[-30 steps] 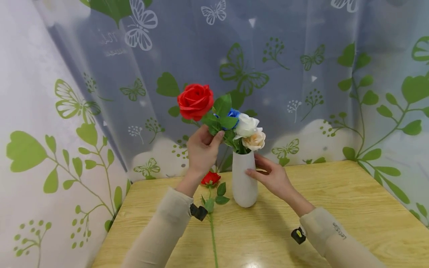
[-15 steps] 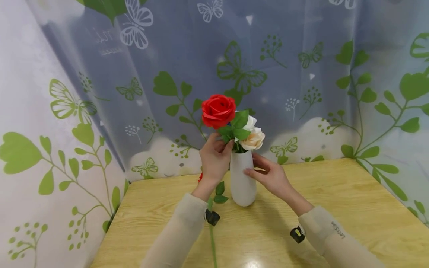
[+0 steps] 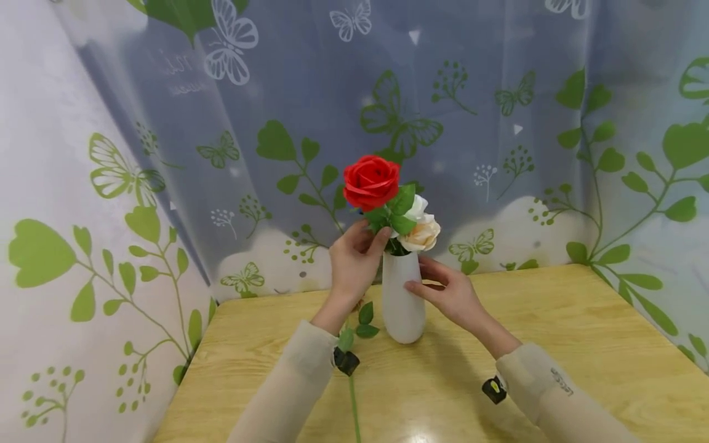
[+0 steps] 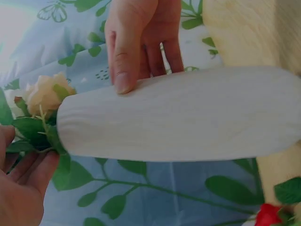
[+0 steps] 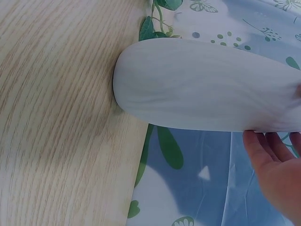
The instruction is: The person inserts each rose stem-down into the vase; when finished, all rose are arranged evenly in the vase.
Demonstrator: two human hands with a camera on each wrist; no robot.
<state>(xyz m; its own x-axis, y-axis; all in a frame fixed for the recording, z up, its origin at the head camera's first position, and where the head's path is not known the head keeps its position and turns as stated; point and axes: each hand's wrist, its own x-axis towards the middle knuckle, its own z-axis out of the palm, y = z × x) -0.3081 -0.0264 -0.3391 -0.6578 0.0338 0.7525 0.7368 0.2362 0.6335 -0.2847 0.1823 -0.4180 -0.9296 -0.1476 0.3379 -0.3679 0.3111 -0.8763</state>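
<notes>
Pinching the green stem and leaves just beneath a large red rose (image 3: 372, 182) with layered, curling petals, the person's left hand (image 3: 356, 261) has its thumb and fingertips drawn together beside the mouth of a tall, smooth white vase (image 3: 403, 301). The rose leans above that mouth; whether its stem end is inside cannot be told. The right hand (image 3: 451, 295) clasps the vase's upper half, thumb on the near side, fingers round the far side.

A ruffled cream rose (image 3: 421, 235) sits at the opening, with a white rose (image 3: 416, 208) behind it, partly covered by green leaves. A second, smaller red flower (image 4: 268, 215) lies on the table; in the head view the left hand and wrist block most of its bloom, while its long green stem (image 3: 354, 406) runs toward the near edge.

The vase stands upright, rounded at the base, its surface matte. Straight grain marks the yellowish wooden table (image 3: 443, 394). Behind hangs a creased blue-and-white cloth (image 3: 332, 92) printed with leaves and butterflies; pale lettering at its upper left is too blurred to read. Small dark lettering on the beige right sleeve (image 3: 548, 387) is likewise unclear.
</notes>
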